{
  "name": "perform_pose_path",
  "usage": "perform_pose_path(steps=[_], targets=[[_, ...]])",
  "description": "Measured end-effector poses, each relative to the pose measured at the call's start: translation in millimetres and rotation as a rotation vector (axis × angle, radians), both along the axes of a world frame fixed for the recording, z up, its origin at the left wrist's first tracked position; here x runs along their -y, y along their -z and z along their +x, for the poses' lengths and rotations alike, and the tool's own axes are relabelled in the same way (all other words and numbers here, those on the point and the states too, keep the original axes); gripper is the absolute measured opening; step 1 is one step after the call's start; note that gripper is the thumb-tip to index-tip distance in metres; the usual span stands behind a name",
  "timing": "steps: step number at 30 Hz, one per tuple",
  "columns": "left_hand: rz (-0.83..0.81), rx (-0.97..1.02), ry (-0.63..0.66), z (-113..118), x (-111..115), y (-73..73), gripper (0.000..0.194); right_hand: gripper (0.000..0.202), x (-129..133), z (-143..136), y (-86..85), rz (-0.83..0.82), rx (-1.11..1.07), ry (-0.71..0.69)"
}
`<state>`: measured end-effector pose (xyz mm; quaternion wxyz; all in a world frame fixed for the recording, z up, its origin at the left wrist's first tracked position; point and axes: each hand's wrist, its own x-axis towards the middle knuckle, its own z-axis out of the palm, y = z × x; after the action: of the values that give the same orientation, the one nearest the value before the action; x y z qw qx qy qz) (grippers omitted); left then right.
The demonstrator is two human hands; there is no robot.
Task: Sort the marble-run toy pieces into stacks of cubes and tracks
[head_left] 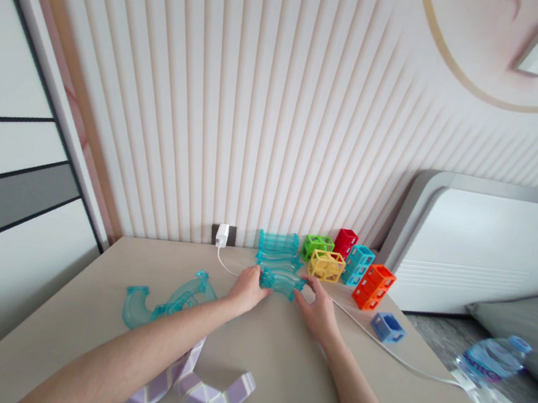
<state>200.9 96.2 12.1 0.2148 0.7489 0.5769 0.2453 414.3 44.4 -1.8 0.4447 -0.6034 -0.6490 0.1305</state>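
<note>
A clear teal plastic tube piece (282, 281) lies crosswise between my hands. My left hand (248, 288) grips its left end, thumb in front. At the other end, the thumb and fingers of my right hand (318, 306) close around the rim. Just behind it, similar teal tube pieces (279, 243) are lined up against the wall. More teal tubes, some curved (136, 308), lie left of my left forearm. A purple and white folding snake puzzle (212, 398) rests nearer to me, partly hidden by that forearm.
Open-frame plastic blocks stand at the back right: green (317, 246), red (345, 242), yellow (326, 265), teal (358, 265) and orange (373, 287). A blue frame block (388, 328) sits nearer. A white cable (397, 360) crosses the table from a charger (222, 235). A water bottle (493, 359) is beyond the right edge.
</note>
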Motion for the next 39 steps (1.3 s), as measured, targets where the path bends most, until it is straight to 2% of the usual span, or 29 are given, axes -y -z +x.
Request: perform_pose_path(steps=[3, 8, 13, 19, 30, 39], targets=[[0.005, -0.002, 0.017, 0.0, 1.2, -2.7, 0.035, 0.035, -1.5, 0.5, 2.0, -0.002, 0.009, -0.014], [0.015, 0.001, 0.034, -1.2, 4.7, -10.4, 0.054, 0.038, -2.0, 1.2, 3.4, 0.004, 0.029, -0.024], [0.049, 0.004, 0.037, -1.7, 7.7, -20.7, 0.070, 0.050, -0.8, -0.3, 5.8, 0.012, 0.037, -0.006], [0.065, -0.002, 0.079, -0.8, 6.5, -24.2, 0.060, 0.052, -3.2, -1.7, 11.2, 0.017, 0.048, 0.022], [0.051, -0.031, 0.087, 0.0, 5.7, -14.0, 0.063, 0.056, -1.3, -5.6, 12.4, -0.005, 0.077, 0.072], [0.027, -0.061, 0.071, -0.6, 8.2, -19.8, 0.059, 0.051, -2.2, -6.1, 11.2, -0.034, 0.105, 0.118]])
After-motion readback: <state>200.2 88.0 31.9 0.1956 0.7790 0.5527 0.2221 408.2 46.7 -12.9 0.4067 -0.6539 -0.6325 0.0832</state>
